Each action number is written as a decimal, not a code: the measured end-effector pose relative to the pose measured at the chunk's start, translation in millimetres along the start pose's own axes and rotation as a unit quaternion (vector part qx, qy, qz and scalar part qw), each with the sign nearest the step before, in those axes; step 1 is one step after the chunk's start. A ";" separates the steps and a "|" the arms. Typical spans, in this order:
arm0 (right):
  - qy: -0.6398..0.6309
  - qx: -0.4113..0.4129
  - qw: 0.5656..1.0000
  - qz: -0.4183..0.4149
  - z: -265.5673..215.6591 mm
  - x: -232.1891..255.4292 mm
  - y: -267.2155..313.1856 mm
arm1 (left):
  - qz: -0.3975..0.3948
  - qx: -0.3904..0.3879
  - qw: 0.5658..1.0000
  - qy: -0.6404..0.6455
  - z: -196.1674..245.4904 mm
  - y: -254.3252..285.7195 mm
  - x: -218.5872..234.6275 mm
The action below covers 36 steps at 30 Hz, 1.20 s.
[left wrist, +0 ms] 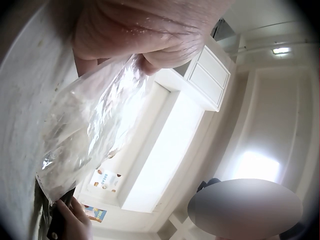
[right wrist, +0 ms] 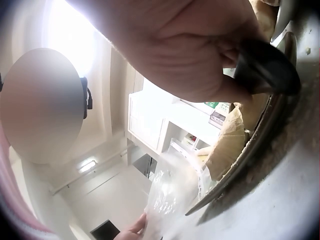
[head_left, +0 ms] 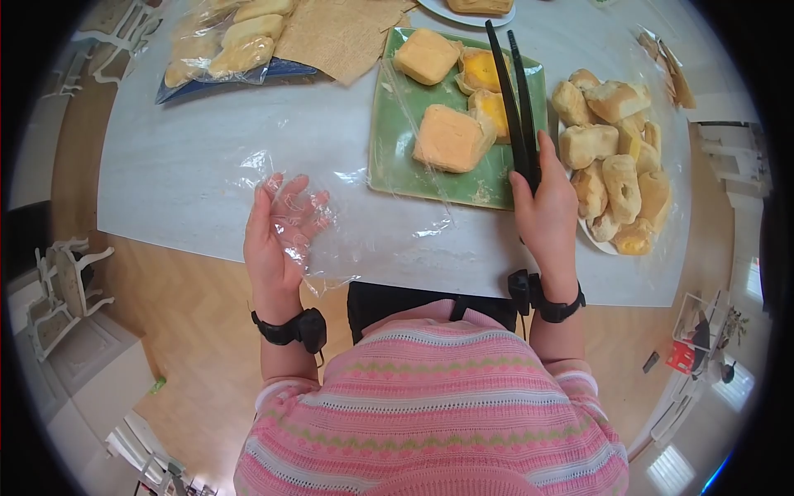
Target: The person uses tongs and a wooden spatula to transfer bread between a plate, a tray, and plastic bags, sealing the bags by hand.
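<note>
In the head view, my left hand (head_left: 281, 236) holds a clear plastic bag (head_left: 347, 252), its fingers showing through the film. The bag (left wrist: 95, 115) spreads out below that hand in the left wrist view. My right hand (head_left: 547, 211) grips black tongs (head_left: 514, 107) near their lower end, with the two long arms pointing away over the right side of a green square plate (head_left: 397, 165). On this plate sit two square buns, the nearer bun (head_left: 449, 138) and the farther bun (head_left: 427, 56). Two yellow-centred pastries, one farther tart (head_left: 480, 70), lie beside them, partly behind the tongs.
A white plate (head_left: 601, 245) piled with several bread rolls (head_left: 624, 178) stands right of the green plate. At the back left, bagged bread (head_left: 244, 41) lies on a blue tray (head_left: 289, 68) beside brown paper (head_left: 339, 37). Another white plate (head_left: 463, 16) stands at the back.
</note>
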State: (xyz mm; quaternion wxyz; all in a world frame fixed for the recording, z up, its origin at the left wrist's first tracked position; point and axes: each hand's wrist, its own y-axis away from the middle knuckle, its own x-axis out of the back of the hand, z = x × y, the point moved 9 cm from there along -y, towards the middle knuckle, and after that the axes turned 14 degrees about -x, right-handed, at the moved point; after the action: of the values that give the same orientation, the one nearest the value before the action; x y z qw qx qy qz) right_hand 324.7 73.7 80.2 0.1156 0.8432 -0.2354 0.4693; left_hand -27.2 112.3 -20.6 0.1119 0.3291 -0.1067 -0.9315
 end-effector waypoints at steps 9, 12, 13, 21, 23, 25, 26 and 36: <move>-0.460 -0.191 0.820 -0.281 39.1 27.9 47.3 | -0.081 0.040 0.992 0.082 -5.5 -7.8 -14.4; -0.475 -0.214 0.784 -0.339 61.5 44.3 66.2 | -0.139 0.074 0.976 0.150 -8.5 -11.3 -27.3; -0.472 -0.216 0.776 -0.358 69.2 47.9 72.4 | -0.139 0.074 0.976 0.150 -8.9 -11.6 -29.9; -0.400 -0.286 0.769 -0.408 102.6 51.4 92.6 | -0.152 0.123 0.974 0.114 -35.4 -3.6 -73.3; -0.394 -0.277 0.766 -0.426 100.0 43.5 90.3 | -0.144 0.121 0.975 0.115 -41.4 -5.0 -81.0; -0.387 -0.276 0.767 -0.432 98.4 37.8 87.6 | -0.136 0.119 0.977 0.116 -44.6 -4.3 -87.1; -0.378 -0.275 0.768 -0.438 98.2 35.2 86.9 | -0.141 0.105 0.979 0.102 -43.2 -4.1 -90.5; -0.363 -0.256 0.769 -0.459 90.3 32.8 79.7 | -0.125 0.071 0.988 0.063 -38.0 -6.3 -85.5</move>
State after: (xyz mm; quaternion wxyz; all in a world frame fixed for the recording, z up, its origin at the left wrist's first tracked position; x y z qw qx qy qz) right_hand 365.7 -42.0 57.8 0.4350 0.8974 0.0441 -0.0589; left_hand 61.0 137.5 -0.9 -0.0225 0.4050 -0.1231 -0.9057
